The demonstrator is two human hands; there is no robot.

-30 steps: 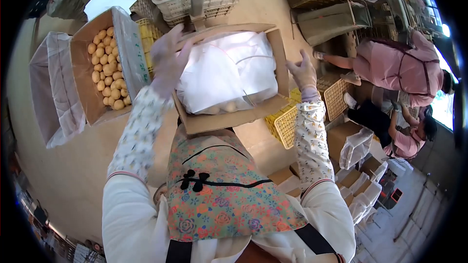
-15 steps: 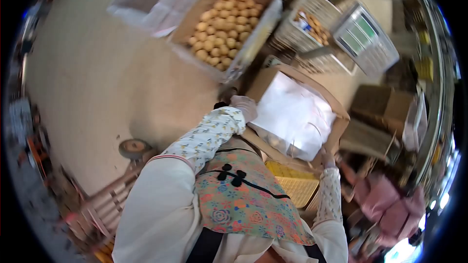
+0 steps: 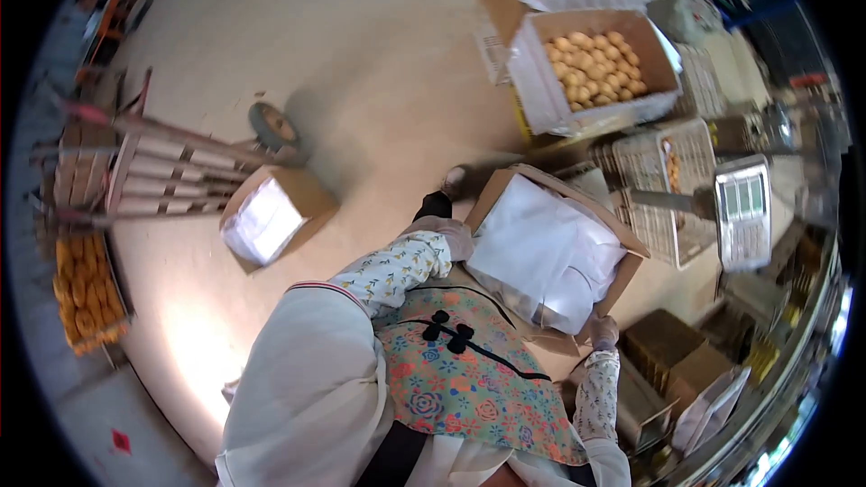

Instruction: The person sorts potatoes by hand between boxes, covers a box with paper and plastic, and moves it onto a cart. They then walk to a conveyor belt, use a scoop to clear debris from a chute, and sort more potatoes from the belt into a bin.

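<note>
Floral apron is seen nearest the camera, with a cardboard box carried against it at waist height. The box is lined with white plastic folded over its contents. The left hand, gloved, is curled over the box's near corner. The right hand is laid against the opposite lower corner; whether its fingers hook underneath cannot be told. Beyond, a smaller lined box is set on the floor beside a hand truck. A weighing scale and an open carton of round yellow fruit are shown farthest off.
</note>
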